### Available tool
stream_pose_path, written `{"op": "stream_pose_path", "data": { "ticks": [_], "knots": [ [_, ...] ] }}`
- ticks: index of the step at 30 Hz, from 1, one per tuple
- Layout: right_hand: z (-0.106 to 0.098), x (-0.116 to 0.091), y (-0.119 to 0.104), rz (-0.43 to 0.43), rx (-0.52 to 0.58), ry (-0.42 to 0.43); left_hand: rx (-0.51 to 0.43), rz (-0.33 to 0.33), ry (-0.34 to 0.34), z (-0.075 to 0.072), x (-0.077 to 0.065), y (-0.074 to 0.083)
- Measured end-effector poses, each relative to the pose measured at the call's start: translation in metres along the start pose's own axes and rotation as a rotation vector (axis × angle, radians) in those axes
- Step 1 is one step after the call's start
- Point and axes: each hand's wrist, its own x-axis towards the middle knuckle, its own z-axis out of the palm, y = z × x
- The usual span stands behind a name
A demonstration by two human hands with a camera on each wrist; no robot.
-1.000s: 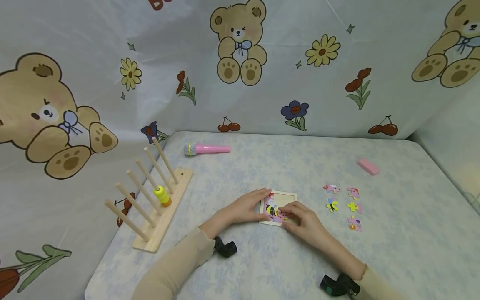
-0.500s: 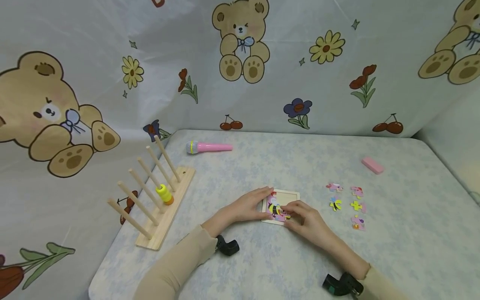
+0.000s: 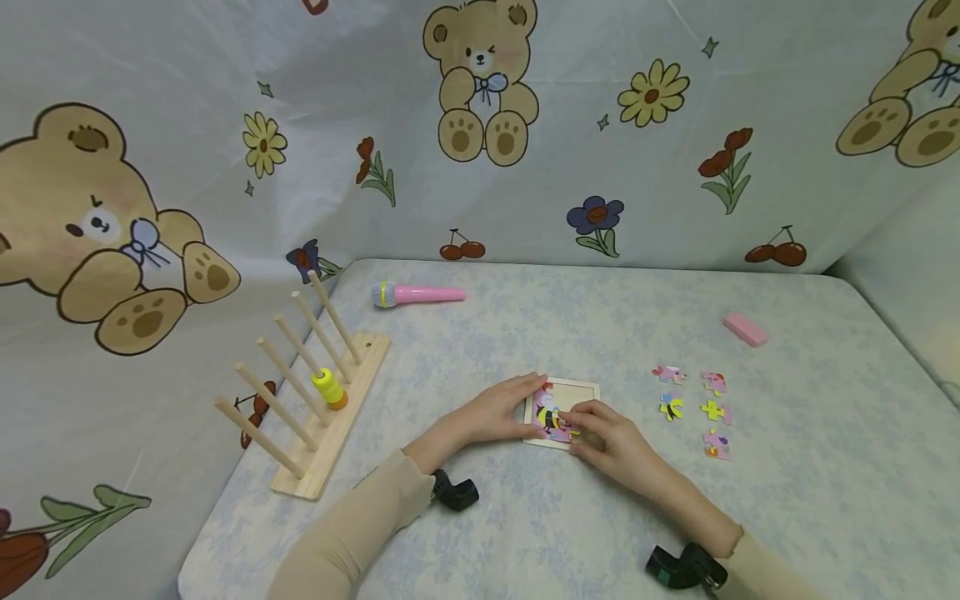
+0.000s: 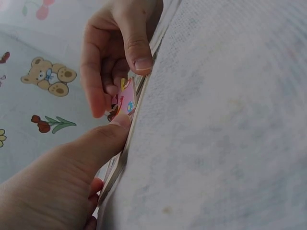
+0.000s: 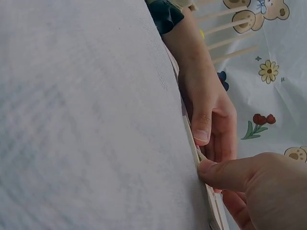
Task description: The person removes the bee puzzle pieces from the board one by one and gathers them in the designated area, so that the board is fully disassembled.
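A small wooden puzzle tray [image 3: 581, 390] lies mid-table, with pink bee-picture pieces along its left and lower part. My left hand [image 3: 487, 412] grips the tray's left side, thumb at the lower edge and fingers reaching to the top corner. On the other side, my right hand [image 3: 618, 442] bends its fingers over a pink puzzle piece [image 4: 126, 99], which tilts up from the tray in the left wrist view. The right thumb [image 5: 208, 167] sits right at the tray's near edge in the right wrist view. My right fingertips partly cover the piece from above.
Several loose puzzle pieces [image 3: 714, 412] lie to the right in two columns. A pink block [image 3: 745, 330] is farther back. On the left stands a wooden peg rack [image 3: 330, 433] with yellow and orange beads [image 3: 328, 388] on one peg. A pink toy microphone [image 3: 427, 294] lies at the back.
The head view has shifted slightly since the first frame. Both hands keep their places at the tray, with only a slight movement of the right fingers over the piece.
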Motion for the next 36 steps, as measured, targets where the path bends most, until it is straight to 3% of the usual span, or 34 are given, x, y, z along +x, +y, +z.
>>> {"op": "stream_pose_path", "data": {
  "ticks": [22, 30, 36],
  "knots": [
    [-0.002, 0.001, -0.004, 0.094, 0.020, 0.066, 0.005, -0.023, -0.007, -0.001, -0.001, 0.001],
    [-0.041, 0.002, -0.013, 0.241, 0.067, 0.016, -0.021, -0.052, -0.030, -0.001, -0.002, 0.002],
    [-0.076, -0.019, -0.010, 0.355, 0.085, -0.011, -0.005, -0.064, -0.023, 0.000, -0.003, 0.001]
  ]
}}
